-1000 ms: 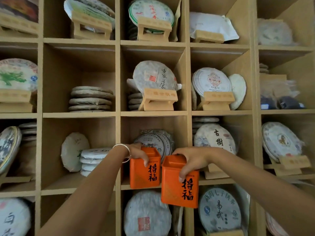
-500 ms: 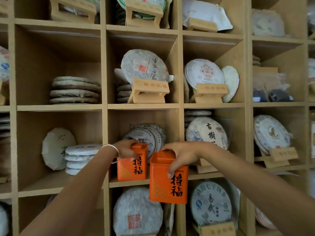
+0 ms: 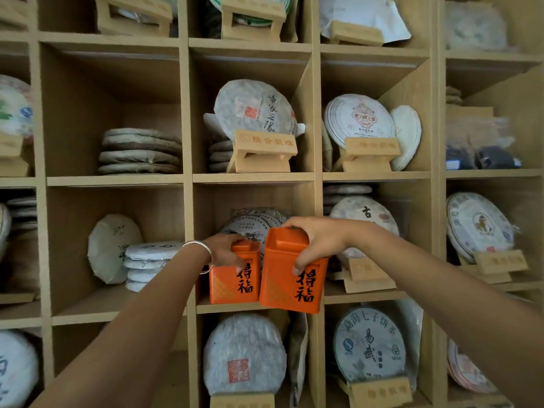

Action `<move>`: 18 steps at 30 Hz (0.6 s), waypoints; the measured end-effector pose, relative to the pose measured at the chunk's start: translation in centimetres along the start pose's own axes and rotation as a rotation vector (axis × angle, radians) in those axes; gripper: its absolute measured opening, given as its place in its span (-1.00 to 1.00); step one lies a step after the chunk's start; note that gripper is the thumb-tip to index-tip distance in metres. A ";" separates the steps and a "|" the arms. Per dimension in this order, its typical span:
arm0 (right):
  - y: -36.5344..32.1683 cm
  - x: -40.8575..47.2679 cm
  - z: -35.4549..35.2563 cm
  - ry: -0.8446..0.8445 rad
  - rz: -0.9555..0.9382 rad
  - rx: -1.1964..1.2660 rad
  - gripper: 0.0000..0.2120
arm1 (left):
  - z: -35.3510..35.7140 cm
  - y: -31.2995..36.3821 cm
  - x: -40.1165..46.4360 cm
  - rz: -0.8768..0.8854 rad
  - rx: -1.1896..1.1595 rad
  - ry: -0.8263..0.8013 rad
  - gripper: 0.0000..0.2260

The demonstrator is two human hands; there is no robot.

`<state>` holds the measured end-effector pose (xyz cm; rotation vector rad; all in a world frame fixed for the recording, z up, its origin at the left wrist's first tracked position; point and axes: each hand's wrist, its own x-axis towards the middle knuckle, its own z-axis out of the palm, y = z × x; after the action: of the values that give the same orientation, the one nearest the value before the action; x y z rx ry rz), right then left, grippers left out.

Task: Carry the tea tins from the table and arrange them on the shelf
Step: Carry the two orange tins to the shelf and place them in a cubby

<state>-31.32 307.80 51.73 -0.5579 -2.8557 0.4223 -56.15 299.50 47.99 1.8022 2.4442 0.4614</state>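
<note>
Two orange tea tins with black characters are in front of the middle cubby of a wooden shelf (image 3: 253,178). The left tin (image 3: 232,282) stands upright on the cubby's board, and my left hand (image 3: 225,250), with a silver bracelet at the wrist, grips its top. The right tin (image 3: 293,278) is held from above by my right hand (image 3: 313,241); it hangs at the cubby's front edge, right beside the left tin and slightly lower. Wrapped tea cakes (image 3: 250,228) stand behind both tins in the same cubby.
Every cubby around holds paper-wrapped round tea cakes, some stacked flat (image 3: 139,151), some upright on wooden stands (image 3: 263,151). A vertical divider (image 3: 316,201) runs just right of the held tin. The cubby to the left has bare board in front of a stack of cakes (image 3: 147,265).
The left tin has settled further into the cubby. My right hand has lifted its tin up and closer to the cubby, next to the left tin. The view shifted slightly.
</note>
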 end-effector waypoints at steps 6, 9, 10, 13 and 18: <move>-0.1 1.6 0.0 0.010 -0.008 -0.044 -0.12 | -0.6 0.7 -0.7 0.035 0.058 0.057 -0.12; -0.2 2.9 -0.1 -0.001 -0.002 -0.208 -0.07 | -1.8 1.8 -1.5 0.157 -0.034 0.071 -0.06; -0.1 3.3 -0.1 0.004 0.004 -0.308 -0.05 | -2.1 2.2 -1.7 0.191 -0.066 0.057 -0.04; 0.2 4.4 0.1 0.019 0.028 -0.483 0.01 | -2.5 3.4 -1.9 0.231 -0.049 0.013 0.05; 0.6 5.3 1.0 -0.049 0.079 -0.521 0.03 | -1.1 4.5 -1.1 0.267 -0.053 -0.015 -0.08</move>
<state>-36.19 310.14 51.32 -0.7517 -2.9932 -0.3171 -51.92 299.42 50.18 2.1099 2.1676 0.5224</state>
